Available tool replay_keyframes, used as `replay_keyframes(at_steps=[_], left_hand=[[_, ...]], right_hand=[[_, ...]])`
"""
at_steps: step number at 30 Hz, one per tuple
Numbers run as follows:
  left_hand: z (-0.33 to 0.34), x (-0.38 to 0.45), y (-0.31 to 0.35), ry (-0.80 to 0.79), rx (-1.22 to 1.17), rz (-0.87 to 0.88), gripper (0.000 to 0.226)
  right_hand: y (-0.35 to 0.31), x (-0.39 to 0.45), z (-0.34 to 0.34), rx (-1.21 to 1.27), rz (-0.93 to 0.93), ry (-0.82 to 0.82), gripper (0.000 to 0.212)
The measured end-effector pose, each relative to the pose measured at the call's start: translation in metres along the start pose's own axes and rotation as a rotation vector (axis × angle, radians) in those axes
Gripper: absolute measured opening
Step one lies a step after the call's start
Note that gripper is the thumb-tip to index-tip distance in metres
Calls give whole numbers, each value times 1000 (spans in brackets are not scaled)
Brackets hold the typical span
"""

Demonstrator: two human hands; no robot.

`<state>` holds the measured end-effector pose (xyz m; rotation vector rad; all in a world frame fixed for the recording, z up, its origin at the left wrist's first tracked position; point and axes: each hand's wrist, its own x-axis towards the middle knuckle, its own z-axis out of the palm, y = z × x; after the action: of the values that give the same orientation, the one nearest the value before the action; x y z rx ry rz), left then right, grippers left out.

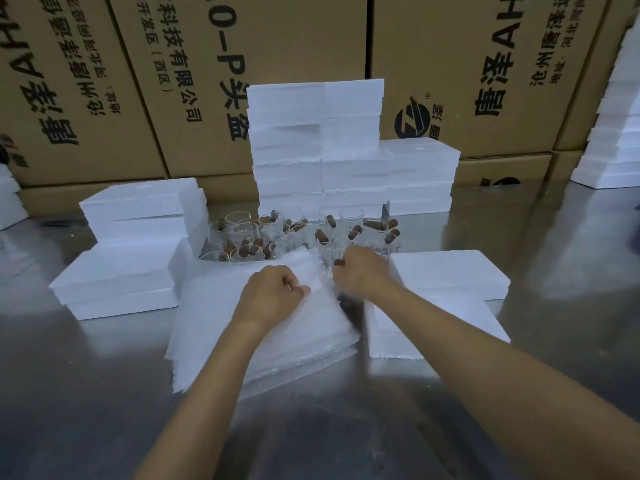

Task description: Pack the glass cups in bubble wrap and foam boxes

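While the left hand (273, 292) pinched a bubble wrap sheet (221, 306) at frame centre, the right hand (360, 273) gripped a glass cup (337, 268) beside it; more cups (277, 230) stood just behind, foam boxes (446, 271) flanking on the bench (86, 393).

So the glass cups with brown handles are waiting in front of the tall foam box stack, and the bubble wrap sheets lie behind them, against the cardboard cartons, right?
Not quite. The glass cups do stand in front of the tall foam box stack, but the head view shows the bubble wrap sheets lying nearer the person than the cups, under the left hand and right hand, not back against the cardboard cartons.
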<state>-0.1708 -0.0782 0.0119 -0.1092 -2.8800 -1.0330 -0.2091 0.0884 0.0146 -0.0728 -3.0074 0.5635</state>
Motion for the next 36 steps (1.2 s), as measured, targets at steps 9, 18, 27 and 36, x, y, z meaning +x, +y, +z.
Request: replay_keyframes(at_steps=[9,18,27,36], left_hand=[[-22,-13,9,57,-438,9,19],[-28,-28,43,155,-614,42,18],[-10,-64,86,-26,-483,425,21],[-10,-66,97,167,-535,427,24]], right_hand=[[23,-43,-58,791,-47,171,29],[41,-99,-69,29,-337,73,22],[31,-99,-78,1022,90,-168,35],[48,-109,-80,783,-56,-142,17]])
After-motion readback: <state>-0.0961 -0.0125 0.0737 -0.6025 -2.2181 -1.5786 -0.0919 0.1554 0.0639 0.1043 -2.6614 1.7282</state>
